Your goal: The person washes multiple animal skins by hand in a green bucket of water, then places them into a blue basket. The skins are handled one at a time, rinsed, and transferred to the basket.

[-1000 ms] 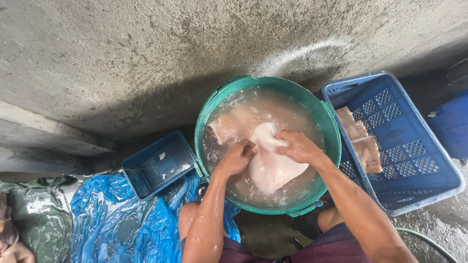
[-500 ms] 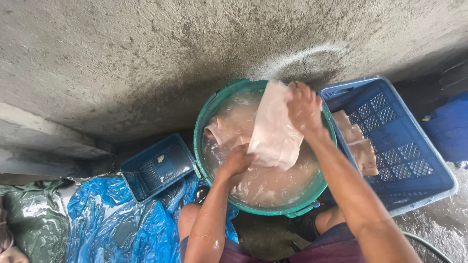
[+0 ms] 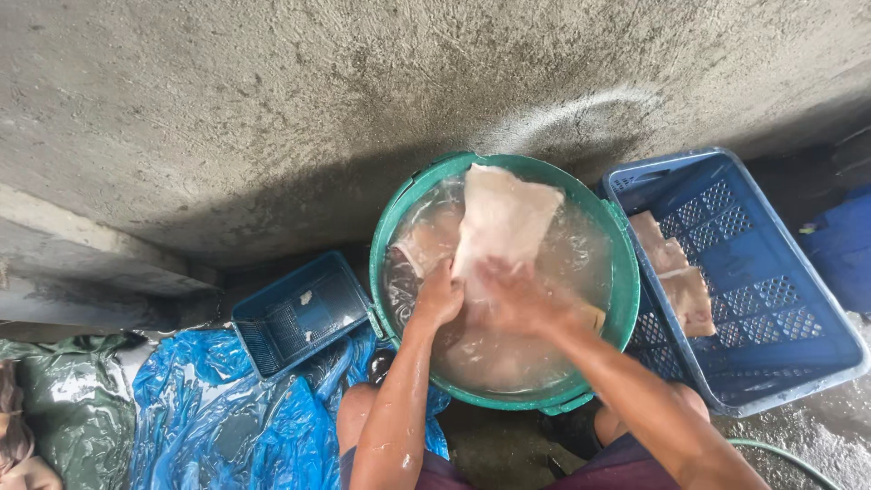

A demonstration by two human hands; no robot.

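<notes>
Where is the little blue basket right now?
In the head view, the little blue basket sits on the ground left of the green tub, just past the left hand, with crumpled blue plastic sheet beside it.

pale slab [image 3: 504,218] lowered, right hand [image 3: 517,295] down

A pale pink, flat slab of raw meat [image 3: 502,220] stands half out of the cloudy water, wet and limp, leaning toward the far rim of the round green basin [image 3: 626,290].
</notes>
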